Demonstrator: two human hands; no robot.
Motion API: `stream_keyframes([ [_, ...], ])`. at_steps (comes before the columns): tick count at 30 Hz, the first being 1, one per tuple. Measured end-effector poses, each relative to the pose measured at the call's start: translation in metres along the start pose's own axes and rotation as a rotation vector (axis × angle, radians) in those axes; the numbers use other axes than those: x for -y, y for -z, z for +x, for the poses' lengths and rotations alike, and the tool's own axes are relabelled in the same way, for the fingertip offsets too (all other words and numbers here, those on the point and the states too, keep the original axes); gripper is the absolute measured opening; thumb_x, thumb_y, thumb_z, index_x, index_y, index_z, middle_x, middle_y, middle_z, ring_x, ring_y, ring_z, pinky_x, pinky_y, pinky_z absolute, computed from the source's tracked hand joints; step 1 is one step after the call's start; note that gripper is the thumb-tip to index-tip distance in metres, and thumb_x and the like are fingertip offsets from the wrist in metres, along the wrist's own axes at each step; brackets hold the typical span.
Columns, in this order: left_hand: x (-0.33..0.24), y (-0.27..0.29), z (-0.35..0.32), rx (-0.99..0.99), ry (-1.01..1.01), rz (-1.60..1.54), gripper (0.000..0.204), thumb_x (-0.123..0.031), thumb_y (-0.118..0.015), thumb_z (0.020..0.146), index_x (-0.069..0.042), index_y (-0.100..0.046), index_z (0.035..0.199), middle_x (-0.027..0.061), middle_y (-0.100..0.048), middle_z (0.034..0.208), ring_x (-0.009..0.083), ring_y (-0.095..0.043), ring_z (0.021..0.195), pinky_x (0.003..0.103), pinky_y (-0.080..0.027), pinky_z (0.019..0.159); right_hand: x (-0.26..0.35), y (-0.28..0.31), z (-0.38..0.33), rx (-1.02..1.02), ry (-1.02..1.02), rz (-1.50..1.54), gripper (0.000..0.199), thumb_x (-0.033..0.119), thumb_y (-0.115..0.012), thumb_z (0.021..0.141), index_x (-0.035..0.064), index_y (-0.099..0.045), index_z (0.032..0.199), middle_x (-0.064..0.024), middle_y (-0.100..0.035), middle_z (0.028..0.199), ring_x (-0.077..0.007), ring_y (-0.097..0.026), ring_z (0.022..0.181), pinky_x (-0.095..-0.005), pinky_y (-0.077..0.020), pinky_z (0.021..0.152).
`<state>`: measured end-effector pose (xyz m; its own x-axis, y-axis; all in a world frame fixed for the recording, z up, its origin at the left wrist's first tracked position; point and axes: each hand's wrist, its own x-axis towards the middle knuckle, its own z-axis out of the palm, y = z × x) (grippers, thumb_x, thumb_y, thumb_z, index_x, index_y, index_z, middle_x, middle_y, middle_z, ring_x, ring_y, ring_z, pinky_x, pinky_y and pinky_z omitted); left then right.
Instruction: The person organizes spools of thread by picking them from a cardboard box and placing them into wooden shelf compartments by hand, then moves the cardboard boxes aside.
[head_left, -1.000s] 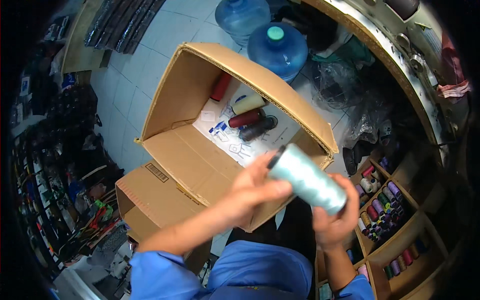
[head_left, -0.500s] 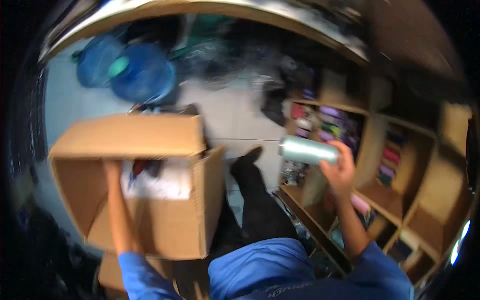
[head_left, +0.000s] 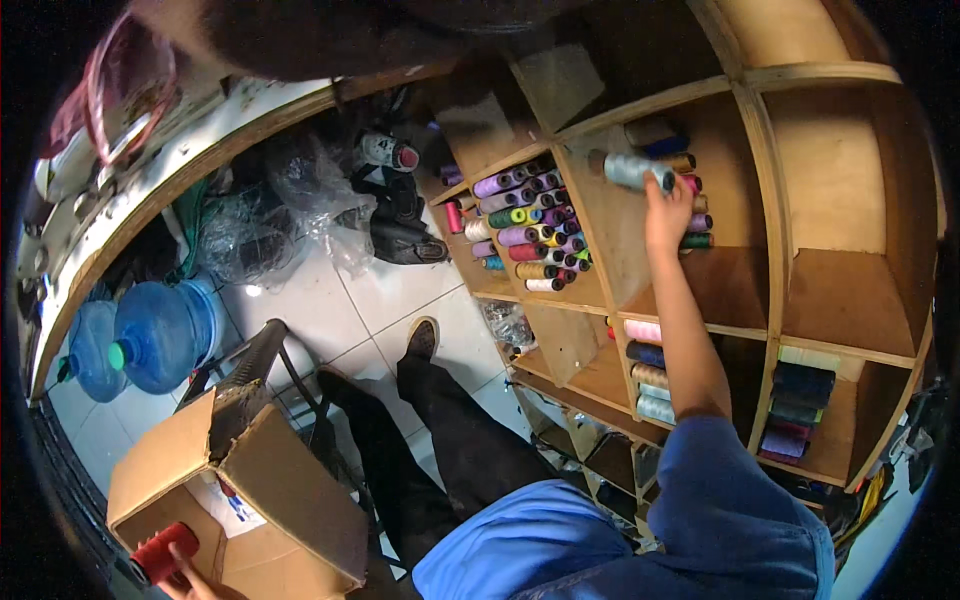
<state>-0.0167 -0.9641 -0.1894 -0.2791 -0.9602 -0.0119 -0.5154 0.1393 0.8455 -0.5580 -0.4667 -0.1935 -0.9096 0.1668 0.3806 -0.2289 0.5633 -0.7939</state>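
Observation:
My right hand (head_left: 667, 215) reaches out into a compartment of the wooden shelf (head_left: 745, 150). Its fingers are closed on one end of a pale blue-green thread spool (head_left: 632, 171), which lies sideways in the grip, in front of several other spools. At the lower left, my left hand (head_left: 192, 580) grips a red thread spool (head_left: 163, 552) over the opening of a cardboard box (head_left: 295, 490). Part of that hand is cut off by the lower rim. Inside the box, a white printed paper (head_left: 228, 508) shows.
Many coloured thread spools (head_left: 530, 225) fill the neighbouring compartment; more dark spools (head_left: 800, 400) lie lower right. Blue water jugs (head_left: 155, 345) stand at the left. Clear plastic bags (head_left: 320, 200) and a black bag (head_left: 405, 220) lie on the tiled floor (head_left: 375, 290).
My right hand has carried the pale spool up and into the shelf. My left hand, earlier reaching inside the box, now holds a red spool. The view has turned right.

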Motion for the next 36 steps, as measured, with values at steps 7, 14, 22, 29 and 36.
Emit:
stream_keyframes([
  [7,-0.135,-0.186,-0.180,0.568,0.192,-0.402,0.046,-0.005,-0.064,0.073,-0.001,-0.047,0.115,0.0127,-0.052,0.110,0.0212,-0.053,0.099,0.034,-0.043,0.088,-0.040,-0.022,0.111,0.077,-0.134,-0.748,0.060,0.035,-0.072,0.068,-0.0023,-0.053,0.112,-0.0175,-0.058,0.110,-0.0269,-0.056,0.100,-0.0329,-0.0414,0.088],
  [14,-0.174,-0.251,-0.236,0.891,0.046,-0.354,0.047,-0.006,-0.074,0.063,0.002,-0.054,0.105,0.0177,-0.054,0.103,0.0287,-0.054,0.095,0.034,-0.043,0.085,-0.107,-0.005,0.174,0.210,-0.075,-1.088,0.061,0.043,-0.069,0.067,0.0109,-0.055,0.117,-0.0156,-0.056,0.117,-0.0326,-0.053,0.107,-0.0390,-0.0422,0.089],
  [22,-0.175,-0.299,-0.198,0.864,-0.127,-0.264,0.044,-0.005,-0.071,0.067,0.001,-0.053,0.106,0.0148,-0.055,0.101,0.0281,-0.054,0.094,0.034,-0.042,0.084,-0.099,-0.009,0.159,0.075,0.078,-0.935,0.062,0.039,-0.071,0.067,0.0062,-0.052,0.116,-0.0182,-0.056,0.114,-0.0353,-0.052,0.106,-0.0406,-0.0410,0.090],
  [29,-0.213,-0.374,-0.165,0.949,-0.378,-0.230,0.042,0.005,-0.067,0.067,0.003,-0.051,0.106,0.0093,-0.054,0.095,0.0160,-0.055,0.089,0.028,-0.044,0.083,-0.018,-0.018,-0.009,0.329,-0.161,0.049,0.030,0.009,-0.062,0.075,0.0019,-0.057,0.104,-0.0092,-0.060,0.095,-0.0176,-0.055,0.090,-0.0309,-0.0430,0.081],
  [36,-0.257,-0.427,-0.187,0.951,-0.546,-0.447,0.048,0.004,-0.068,0.067,-0.001,-0.052,0.112,0.0163,-0.055,0.103,0.0334,-0.057,0.091,0.034,-0.047,0.076,0.035,0.009,-0.093,0.762,-0.231,0.090,0.041,0.006,-0.066,0.070,0.0012,-0.053,0.108,-0.0127,-0.061,0.098,-0.0192,-0.058,0.093,-0.0303,-0.0445,0.082],
])
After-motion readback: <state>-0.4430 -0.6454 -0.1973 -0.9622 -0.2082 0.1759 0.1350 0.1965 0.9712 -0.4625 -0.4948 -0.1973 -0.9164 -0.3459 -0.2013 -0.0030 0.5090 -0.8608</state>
